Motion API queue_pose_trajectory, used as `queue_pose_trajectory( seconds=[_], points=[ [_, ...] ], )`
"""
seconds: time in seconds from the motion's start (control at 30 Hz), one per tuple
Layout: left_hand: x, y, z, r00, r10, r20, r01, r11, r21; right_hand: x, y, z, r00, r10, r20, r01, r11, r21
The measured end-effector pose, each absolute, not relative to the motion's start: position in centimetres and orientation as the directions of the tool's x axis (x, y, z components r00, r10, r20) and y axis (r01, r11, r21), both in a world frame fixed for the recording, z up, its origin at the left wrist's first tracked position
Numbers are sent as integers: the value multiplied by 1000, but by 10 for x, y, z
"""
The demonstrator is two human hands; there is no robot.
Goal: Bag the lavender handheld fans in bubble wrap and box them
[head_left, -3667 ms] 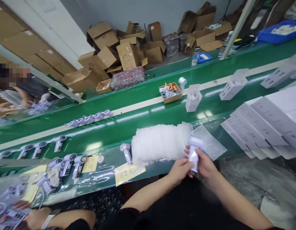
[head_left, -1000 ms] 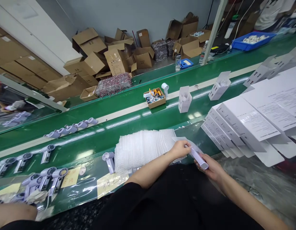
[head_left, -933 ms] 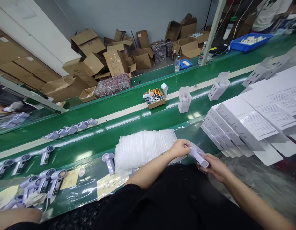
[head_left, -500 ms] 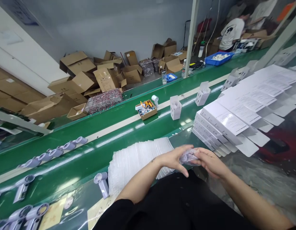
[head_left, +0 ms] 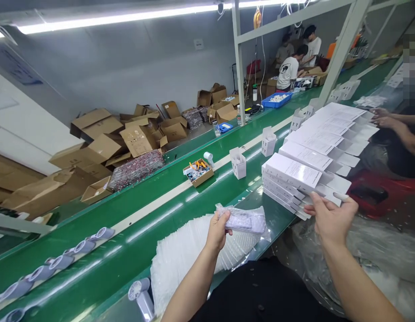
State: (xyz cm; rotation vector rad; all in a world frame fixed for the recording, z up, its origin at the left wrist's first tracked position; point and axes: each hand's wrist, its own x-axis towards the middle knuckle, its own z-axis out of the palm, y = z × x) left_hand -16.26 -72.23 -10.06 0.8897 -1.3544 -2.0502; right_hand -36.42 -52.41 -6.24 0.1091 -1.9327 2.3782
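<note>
My left hand (head_left: 218, 230) grips one end of a lilac handheld fan in a clear bubble-wrap bag (head_left: 247, 221), held over a fanned-out row of white bubble-wrap bags (head_left: 180, 246). My right hand (head_left: 333, 219) is at the near end of the stacked white boxes, its fingers closed on the open flap of a white box (head_left: 294, 170). The boxes lie flat in overlapping stacks, flaps pointing toward me. By the left end of the bags is an unwrapped lilac handheld fan (head_left: 142, 297).
Along the green conveyor (head_left: 133, 241) are a row of lilac fans (head_left: 61, 261), a small carton of parts (head_left: 201, 176) and upright open white boxes (head_left: 239, 163). Cardboard boxes (head_left: 137, 138) are piled behind. A co-worker's hands (head_left: 383, 116) are at the right, beyond the stacks.
Both hands were together on the bagged fan. Now my left hand alone holds it, stretched out level, while my right hand has moved right to a white box. The view has tilted up.
</note>
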Motion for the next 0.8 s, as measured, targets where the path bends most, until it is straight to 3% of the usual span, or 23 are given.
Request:
queue_pose_trajectory(
  seconds=[0.07, 0.17, 0.23, 0.3, 0.37, 0.47, 0.53, 0.63, 0.7, 0.8],
  points=[
    [-157, -724, -101, -634, -725, -268, 84, -410, 908, -368, -525, -64, -1000, -2, 22, -21, -218, -976],
    [-150, -730, -103, -607, -741, -286, 120, -442, 889, -371, -527, -69, -960, -187, -210, 249, -217, -944],
    [-144, -739, -103, -577, -765, -286, 155, -446, 882, -365, -529, -73, -948, -232, -218, 269, -216, -938],
    [-138, -752, -100, -528, -802, -279, 214, -444, 870, -353, -531, -76, -976, -203, -75, 102, -126, -987],
    [-131, -768, -94, -455, -848, -272, 304, -436, 847, -340, -535, -78, -966, -227, 126, -154, 110, -982],
    [-131, -783, -81, -366, -898, -246, 427, -397, 812, -334, -550, -86, -844, -439, 308, -488, 388, -782],
    [-141, -783, -77, -388, -900, -197, 442, -369, 817, -343, -568, -99, -728, -629, 273, -612, 417, -672],
    [-169, -771, -83, -491, -862, -127, 344, -326, 881, -365, -599, -125, -524, -848, 78, -706, 382, -597],
    [-191, -762, -92, -515, -851, -102, 237, -256, 937, -378, -615, -142, -428, -903, 24, -732, 331, -595],
    [-216, -753, -102, -421, -904, -75, 128, -141, 982, -391, -627, -161, -361, -930, 69, -731, 236, -641]
  ],
)
